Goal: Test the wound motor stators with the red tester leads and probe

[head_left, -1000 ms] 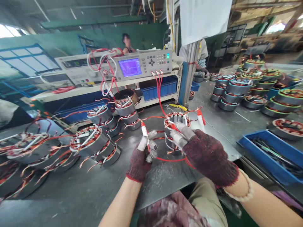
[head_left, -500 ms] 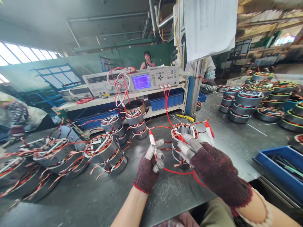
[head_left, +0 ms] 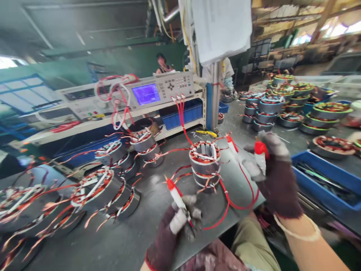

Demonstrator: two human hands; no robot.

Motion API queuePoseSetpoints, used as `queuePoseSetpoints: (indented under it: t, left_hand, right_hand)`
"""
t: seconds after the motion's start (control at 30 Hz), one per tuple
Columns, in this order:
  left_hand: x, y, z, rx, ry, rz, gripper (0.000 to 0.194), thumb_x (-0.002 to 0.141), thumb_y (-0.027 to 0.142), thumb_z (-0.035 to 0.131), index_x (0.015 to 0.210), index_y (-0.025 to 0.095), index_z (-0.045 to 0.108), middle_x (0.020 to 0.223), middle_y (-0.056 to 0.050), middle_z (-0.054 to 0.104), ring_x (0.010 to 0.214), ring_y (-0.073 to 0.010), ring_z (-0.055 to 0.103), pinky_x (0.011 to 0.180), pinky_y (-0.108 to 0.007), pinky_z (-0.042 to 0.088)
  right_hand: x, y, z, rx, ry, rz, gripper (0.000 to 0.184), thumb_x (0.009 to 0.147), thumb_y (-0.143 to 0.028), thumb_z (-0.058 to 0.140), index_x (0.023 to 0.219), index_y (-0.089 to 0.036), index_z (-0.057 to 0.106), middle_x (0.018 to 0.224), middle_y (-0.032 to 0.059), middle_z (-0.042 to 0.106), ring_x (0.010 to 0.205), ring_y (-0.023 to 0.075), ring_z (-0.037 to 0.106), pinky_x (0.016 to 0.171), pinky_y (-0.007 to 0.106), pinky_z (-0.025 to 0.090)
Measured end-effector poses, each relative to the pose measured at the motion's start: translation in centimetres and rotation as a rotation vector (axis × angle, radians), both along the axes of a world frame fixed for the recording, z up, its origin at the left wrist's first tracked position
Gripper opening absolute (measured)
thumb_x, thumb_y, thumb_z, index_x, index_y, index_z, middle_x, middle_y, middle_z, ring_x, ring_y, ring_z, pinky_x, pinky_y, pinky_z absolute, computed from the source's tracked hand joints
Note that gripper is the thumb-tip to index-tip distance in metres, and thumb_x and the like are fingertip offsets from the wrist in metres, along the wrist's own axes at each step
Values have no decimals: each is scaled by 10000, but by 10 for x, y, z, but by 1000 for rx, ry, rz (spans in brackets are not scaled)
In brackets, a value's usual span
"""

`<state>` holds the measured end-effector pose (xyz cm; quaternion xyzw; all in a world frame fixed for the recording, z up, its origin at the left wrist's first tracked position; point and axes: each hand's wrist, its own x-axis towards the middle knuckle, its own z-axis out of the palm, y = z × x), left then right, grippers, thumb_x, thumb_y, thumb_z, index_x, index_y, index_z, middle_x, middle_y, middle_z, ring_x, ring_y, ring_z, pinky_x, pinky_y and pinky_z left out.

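In the head view, my left hand (head_left: 177,226), gloved and taped at the fingers, is closed on a white test clip (head_left: 175,194) with a red tip. A copper lead shows at that tip. My right hand (head_left: 278,177) grips a second red-and-white test clip (head_left: 260,158), raised to the right of the two stacked stators (head_left: 204,167). A third clip (head_left: 232,145) sits at the end of a stator lead, right of the stack. Red cables (head_left: 222,218) run around the stack's front. Both hands are apart from the stator cores.
A tester with a lit purple screen (head_left: 146,94) stands on a shelf behind the stack. Wound stators (head_left: 93,188) crowd the left; more stacks (head_left: 265,111) rise at right. A blue bin (head_left: 324,180) lies beside my right hand. Other people are farther back.
My right hand has moved off the stator stack, rightward and up, with a test clip in it. My left hand has come lower with its clip. The view has turned right.
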<state>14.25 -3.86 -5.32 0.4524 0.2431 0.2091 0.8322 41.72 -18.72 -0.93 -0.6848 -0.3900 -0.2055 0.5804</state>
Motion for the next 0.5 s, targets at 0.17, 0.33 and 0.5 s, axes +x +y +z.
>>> queuePoseSetpoints:
  t: [0.17, 0.33, 0.5]
  left_hand:
    - [-8, -47, -24, -202, 87, -376, 421, 813, 401, 928, 1178, 220, 823, 1069, -139, 807, 990, -285, 760, 930, -401, 571]
    - [15, -60, -19, -114, 140, -485, 490, 757, 448, 966, 1166, 214, 829, 1066, -143, 797, 1027, -311, 744, 944, -418, 561]
    - [15, -59, -22, -132, 152, -383, 478, 786, 466, 940, 1182, 224, 826, 1044, -143, 807, 946, -293, 755, 798, -347, 556]
  right_hand:
    - [40, 21, -40, -275, 327, 70, 677, 1038, -556, 486, 1573, -141, 492, 1201, 186, 784, 980, 308, 786, 908, 473, 658]
    - [59, 46, -47, -356, 271, 77, 664, 956, -522, 625, 1527, -187, 572, 1465, 149, 682, 1397, 346, 625, 1204, 522, 496]
    - [65, 9, -70, -433, 134, -118, 491, 978, -406, 642, 1413, -182, 677, 1388, 148, 732, 1265, 335, 708, 1097, 500, 572]
